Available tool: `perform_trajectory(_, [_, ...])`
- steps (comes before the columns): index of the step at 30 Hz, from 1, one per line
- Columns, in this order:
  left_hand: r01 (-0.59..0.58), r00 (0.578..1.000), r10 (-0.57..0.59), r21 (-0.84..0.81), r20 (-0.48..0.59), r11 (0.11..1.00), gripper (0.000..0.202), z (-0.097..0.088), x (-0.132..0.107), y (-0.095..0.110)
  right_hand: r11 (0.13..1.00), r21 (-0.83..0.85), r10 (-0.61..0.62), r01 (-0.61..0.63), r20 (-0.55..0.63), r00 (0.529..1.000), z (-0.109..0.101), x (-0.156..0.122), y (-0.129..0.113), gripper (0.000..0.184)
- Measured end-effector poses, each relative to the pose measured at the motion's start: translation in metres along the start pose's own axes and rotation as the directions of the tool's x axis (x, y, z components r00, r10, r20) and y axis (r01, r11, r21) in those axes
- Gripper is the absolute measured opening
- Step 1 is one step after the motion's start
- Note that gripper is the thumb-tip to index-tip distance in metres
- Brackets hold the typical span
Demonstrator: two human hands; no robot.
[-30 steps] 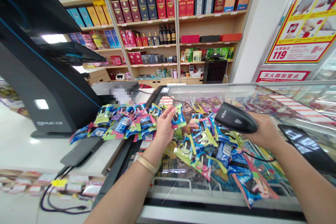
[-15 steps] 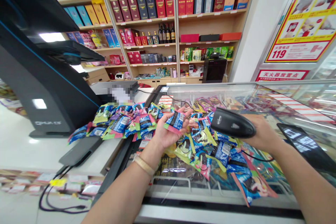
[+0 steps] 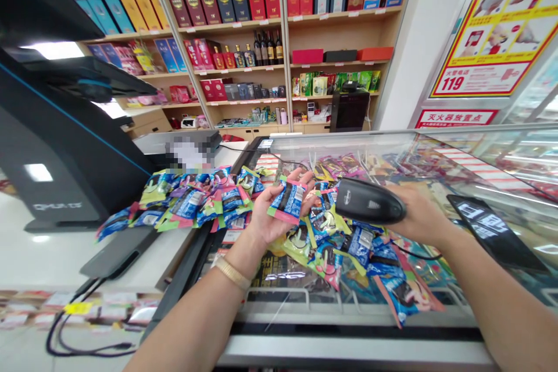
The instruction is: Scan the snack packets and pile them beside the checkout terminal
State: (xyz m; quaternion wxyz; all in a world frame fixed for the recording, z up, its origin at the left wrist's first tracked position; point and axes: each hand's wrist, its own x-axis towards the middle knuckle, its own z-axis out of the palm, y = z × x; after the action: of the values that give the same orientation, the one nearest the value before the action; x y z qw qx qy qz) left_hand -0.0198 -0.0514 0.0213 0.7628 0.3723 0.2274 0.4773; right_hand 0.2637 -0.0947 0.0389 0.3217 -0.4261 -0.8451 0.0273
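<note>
My left hand (image 3: 267, 218) is palm up and holds a small blue and pink snack packet (image 3: 288, 201) with its back side facing me. My right hand (image 3: 418, 216) grips a black handheld barcode scanner (image 3: 369, 201), whose nose points left at the packet, a short gap away. Under both hands lies a loose pile of similar snack packets (image 3: 349, 244) on the glass lid of a chest freezer (image 3: 349, 314). A second spread of packets (image 3: 187, 203) lies to the left, across the white counter's edge.
A black checkout terminal (image 3: 65, 151) stands at the left on the white counter (image 3: 39, 256), with cables hanging at its front. A black phone (image 3: 492, 229) lies on the freezer glass at the right. Shelves of boxed goods and bottles (image 3: 261, 29) fill the back wall.
My left hand picked one packet off the pile, turned palm up and raised it. The scanner in my right hand moved left toward the packet.
</note>
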Motion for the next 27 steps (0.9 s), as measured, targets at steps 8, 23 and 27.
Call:
perform_trajectory(8, [-0.003,0.999,0.002,-0.023,-0.04,1.0,0.064,0.003,0.0,-0.002,1.0,0.007,-0.005,0.005,0.016,1.0,0.001,0.0,-0.001,0.013])
perform_trajectory(23, [-0.116,0.983,0.13,0.112,-0.127,0.987,0.058,0.009,0.012,-0.013,0.99,-0.121,0.034,-0.067,-0.26,0.965,-0.005,-0.006,0.031,0.018])
perform_trajectory(27, [-0.168,0.967,0.229,0.387,-0.116,0.907,0.051,0.013,0.027,-0.024,0.963,-0.215,0.071,-0.163,-0.379,0.922,-0.007,-0.01,0.05,0.025])
